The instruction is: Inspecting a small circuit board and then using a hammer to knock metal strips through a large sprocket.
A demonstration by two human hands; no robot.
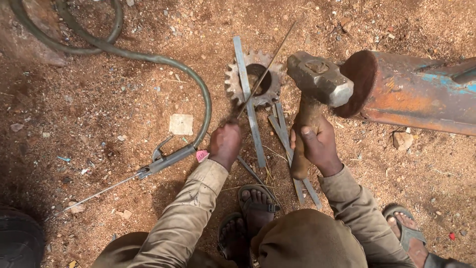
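On the red, gravelly dirt between our sandalled feet, we are midway through a hammering step. Our right hand [317, 144] is wrapped tight around the worn wooden handle of a heavy grey steel sledgehammer [320, 78], its head raised just above the ground beside the rusty orange-and-blue metal cylinder [416, 92]. Our left hand [225, 144] is closed in a pinch on the near end of a thin straight metal rod [267, 67], which slants up and away across the rusty toothed steel sprocket [254, 79]. A flat grey steel strip [248, 99] lies across that sprocket, and more flat strips [290, 149] rest on the dirt near the hammer handle. Off to our left lies a welding electrode holder [166, 161] on its grey-green rubber cable [148, 57], untouched.

We judge that the next blow needs the rod held steady on the sprocket, the hammer face brought down square, and our left fingers well back from the strike point.
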